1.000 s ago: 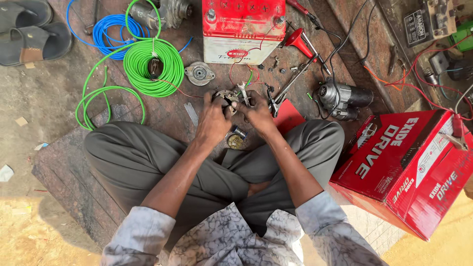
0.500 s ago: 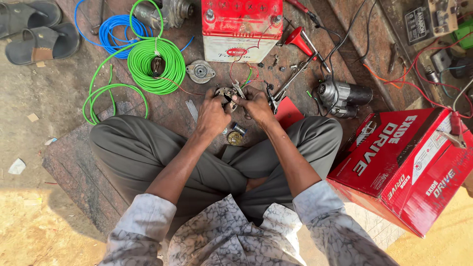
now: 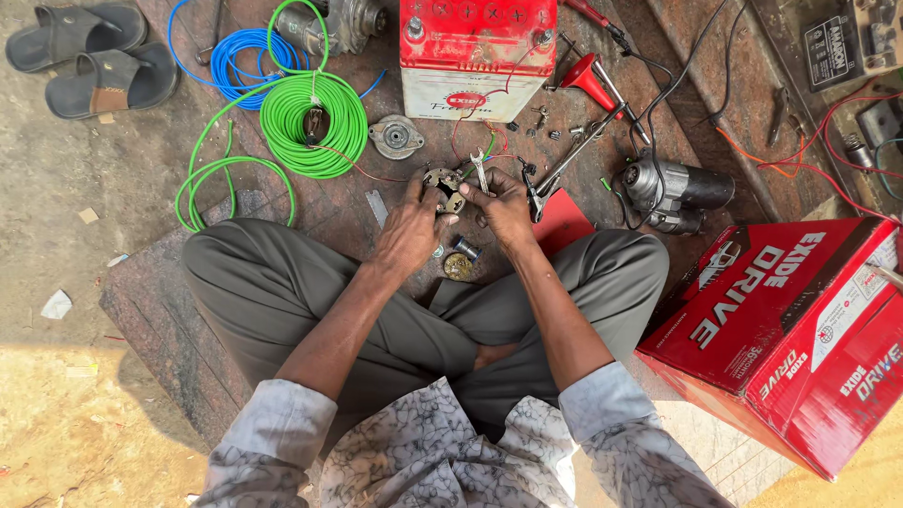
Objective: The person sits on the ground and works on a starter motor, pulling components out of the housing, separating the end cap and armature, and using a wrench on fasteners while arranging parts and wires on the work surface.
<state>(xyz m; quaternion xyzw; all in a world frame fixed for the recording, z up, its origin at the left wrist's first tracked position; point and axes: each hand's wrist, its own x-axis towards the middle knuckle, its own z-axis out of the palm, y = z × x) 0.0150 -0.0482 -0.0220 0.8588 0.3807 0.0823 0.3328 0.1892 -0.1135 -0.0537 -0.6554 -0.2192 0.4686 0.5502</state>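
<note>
I sit cross-legged on the ground. My left hand (image 3: 411, 229) grips a small round metal motor part (image 3: 444, 185) from the left. My right hand (image 3: 503, 209) holds the same part from the right and also clasps a small silver spanner (image 3: 480, 169) that points up from the fingers. A small brass-coloured round piece (image 3: 458, 266) and a short metal cylinder (image 3: 466, 248) lie on the ground just below both hands, between my knees.
A red and white battery (image 3: 475, 56) stands ahead. Green wire coil (image 3: 315, 122), blue wire coil (image 3: 240, 61), a round metal cover (image 3: 396, 137), a starter motor (image 3: 673, 188), a red horn (image 3: 588, 75), a red cardboard box (image 3: 790, 329) at right, sandals (image 3: 89, 56) at far left.
Both hands stay on the round part and have shifted only slightly; the fingers turn it a little. The view has tilted a bit.
</note>
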